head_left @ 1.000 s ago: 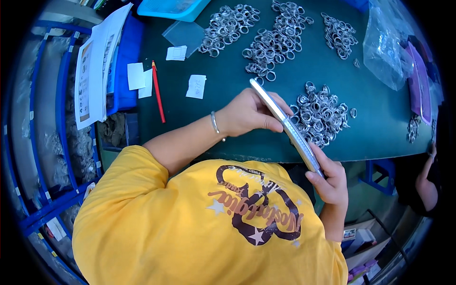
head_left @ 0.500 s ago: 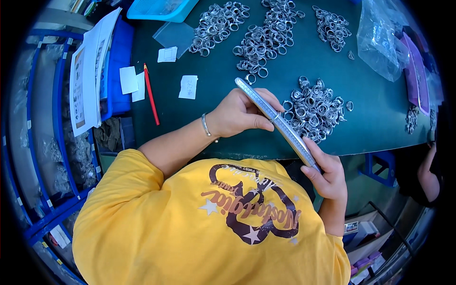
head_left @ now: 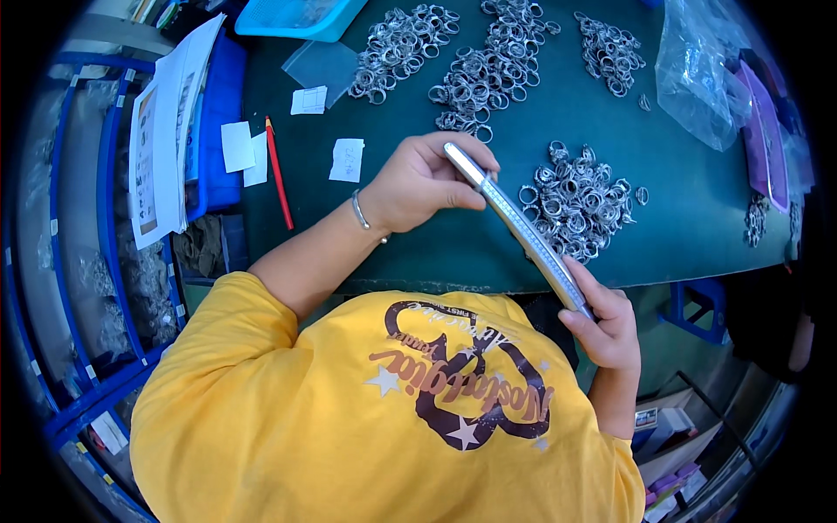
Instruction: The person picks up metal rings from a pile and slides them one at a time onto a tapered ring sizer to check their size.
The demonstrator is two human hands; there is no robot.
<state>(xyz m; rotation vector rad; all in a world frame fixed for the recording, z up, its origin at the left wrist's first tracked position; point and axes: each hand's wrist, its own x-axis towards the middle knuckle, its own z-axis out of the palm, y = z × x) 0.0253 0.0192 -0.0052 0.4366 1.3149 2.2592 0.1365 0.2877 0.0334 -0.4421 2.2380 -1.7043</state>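
A long silver ring mandrel [head_left: 528, 228] with graduated markings slants across the front of the table. My right hand [head_left: 607, 324] grips its lower, thicker end between thumb and fingers. At the upper, narrower end, my left hand [head_left: 427, 181] has its thumb and fingers closed about the mandrel, pinching a small silver ring [head_left: 485, 182] that encircles it. Most of that ring is hidden by the fingers. Just beyond the mandrel lies a pile of silver rings [head_left: 582, 196].
More ring heaps [head_left: 493, 65] lie at the back. On the left are a red pen [head_left: 279, 174], paper slips [head_left: 347, 159] and a blue bin [head_left: 218, 122]. A clear plastic bag [head_left: 697, 78] and a purple tray [head_left: 764, 131] sit at the right.
My left hand has moved up and left along the mandrel, bringing the ring nearer the narrow tip. My right hand keeps its hold, shifted very slightly.
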